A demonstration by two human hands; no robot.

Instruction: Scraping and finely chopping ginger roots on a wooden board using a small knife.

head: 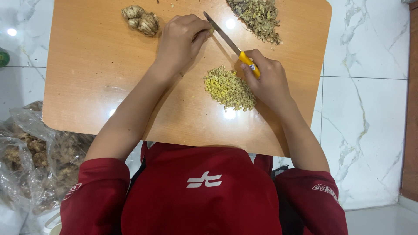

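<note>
My right hand [266,80] grips a knife [230,42] by its yellow handle, the blade pointing up and left across the wooden board [96,74]. My left hand [180,41] is curled around a small piece of root at the blade's edge, mostly hidden by the fingers. A heap of finely chopped yellow bits [228,89] lies just left of my right hand. Peelings and scraps [259,17] are piled at the board's top edge. A whole knobbly ginger-like root [141,21] rests at the upper left.
The board sits over a white marble tiled floor [370,87]. A clear plastic bag [30,152] of brown roots lies at the lower left, beside my red sleeve. A green object [3,57] peeks in at the left edge.
</note>
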